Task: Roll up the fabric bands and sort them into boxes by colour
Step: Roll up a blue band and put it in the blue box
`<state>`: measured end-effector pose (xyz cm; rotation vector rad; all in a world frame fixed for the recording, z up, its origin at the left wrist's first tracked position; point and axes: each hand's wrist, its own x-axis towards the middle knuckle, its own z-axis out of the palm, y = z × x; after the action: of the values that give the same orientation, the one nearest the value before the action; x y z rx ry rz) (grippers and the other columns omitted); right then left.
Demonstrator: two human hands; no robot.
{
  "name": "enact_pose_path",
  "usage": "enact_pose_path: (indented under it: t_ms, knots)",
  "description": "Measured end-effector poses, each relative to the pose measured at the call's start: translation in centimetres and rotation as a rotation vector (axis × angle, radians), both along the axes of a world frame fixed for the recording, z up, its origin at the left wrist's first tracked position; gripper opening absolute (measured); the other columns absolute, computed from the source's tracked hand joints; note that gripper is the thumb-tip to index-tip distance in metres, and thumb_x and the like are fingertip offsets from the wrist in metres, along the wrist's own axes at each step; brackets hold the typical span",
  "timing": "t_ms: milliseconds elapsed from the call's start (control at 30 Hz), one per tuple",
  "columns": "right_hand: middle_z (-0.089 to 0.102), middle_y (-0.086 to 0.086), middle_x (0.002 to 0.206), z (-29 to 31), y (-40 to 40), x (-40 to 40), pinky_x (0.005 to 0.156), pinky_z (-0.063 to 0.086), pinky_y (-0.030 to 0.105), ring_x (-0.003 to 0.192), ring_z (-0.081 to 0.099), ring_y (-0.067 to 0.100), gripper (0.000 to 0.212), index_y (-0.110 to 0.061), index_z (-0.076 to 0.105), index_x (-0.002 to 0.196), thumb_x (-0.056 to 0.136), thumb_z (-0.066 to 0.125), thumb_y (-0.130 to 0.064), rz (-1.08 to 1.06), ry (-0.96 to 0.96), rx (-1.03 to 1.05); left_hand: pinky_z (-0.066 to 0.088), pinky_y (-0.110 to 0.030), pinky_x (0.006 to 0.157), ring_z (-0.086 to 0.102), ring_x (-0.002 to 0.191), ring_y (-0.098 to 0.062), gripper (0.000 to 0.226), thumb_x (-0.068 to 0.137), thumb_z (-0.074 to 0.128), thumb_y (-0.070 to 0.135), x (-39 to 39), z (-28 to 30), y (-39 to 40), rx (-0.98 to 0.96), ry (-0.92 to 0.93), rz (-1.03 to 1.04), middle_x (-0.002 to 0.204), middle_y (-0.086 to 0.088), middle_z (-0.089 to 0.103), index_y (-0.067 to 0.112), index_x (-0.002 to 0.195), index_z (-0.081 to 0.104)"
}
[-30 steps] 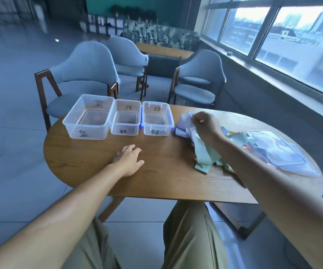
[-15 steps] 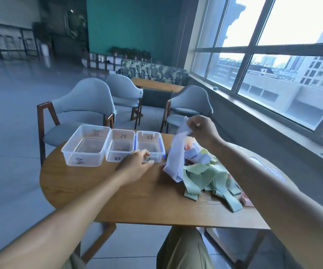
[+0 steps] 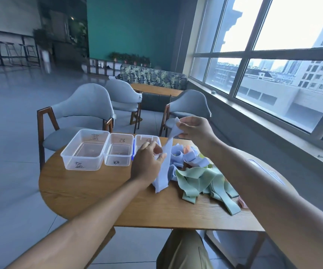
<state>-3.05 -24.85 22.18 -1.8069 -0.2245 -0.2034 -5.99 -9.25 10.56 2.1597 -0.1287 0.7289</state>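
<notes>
A pale blue fabric band [image 3: 164,169] hangs stretched above the wooden table [image 3: 102,193]. My right hand [image 3: 193,131] pinches its top end, raised over the pile. Lower down, my left hand [image 3: 147,162] pinches the band's middle. The band's free end touches the table. A heap of loose bands [image 3: 201,177] in green, blue and orange lies to the right. Three clear plastic boxes stand in a row at the far left: a large one [image 3: 85,150], a middle one [image 3: 118,150] and a blue-clipped one [image 3: 147,139], partly hidden by my left hand.
A clear lid [image 3: 267,171] lies on the table's right side, mostly behind my right arm. Grey chairs [image 3: 83,111] stand beyond the table. A window wall runs along the right. My knees are under the near table edge.
My right hand lifted the blue band higher out of the heap. My left hand left the tabletop, moved right and took hold of the band's middle.
</notes>
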Motion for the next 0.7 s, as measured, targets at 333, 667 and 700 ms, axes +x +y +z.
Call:
enact_pose_path:
  t_ms: [333,667,700]
  knots:
    - [0.068,0.009,0.094,1.9,0.1,0.3,0.073,0.057,0.032,0.078,0.061,0.02,0.008,-0.01,0.069,0.101,0.094,0.068,-0.012,0.057,-0.106,-0.201,0.047,-0.019,0.074,0.061,0.091,-0.001,0.025,0.096,0.062,0.042,0.6,5.4,2.3,-0.173,-0.059,-0.252,0.111,0.017,0.062,0.027,0.117,0.06]
    - [0.069,0.0,0.079,2.6,0.6,-0.5,0.066,0.054,0.027,0.073,0.06,0.014,0.004,-0.014,0.07,0.095,0.092,0.071,-0.012,0.173,-0.225,-0.193,0.048,-0.031,0.071,0.061,0.073,-0.013,0.012,0.095,0.068,0.024,-0.4,8.2,3.2,-0.363,0.083,-0.439,0.087,-0.015,0.073,0.013,0.09,0.068]
    - [0.07,0.002,0.081,2.1,0.6,-0.6,0.066,0.055,0.029,0.072,0.061,0.015,0.003,-0.013,0.07,0.096,0.094,0.069,-0.016,0.173,-0.221,-0.15,0.049,-0.031,0.068,0.06,0.07,-0.014,0.013,0.095,0.068,0.023,-0.9,8.3,3.3,-0.37,0.079,-0.416,0.087,-0.017,0.072,0.011,0.09,0.068]
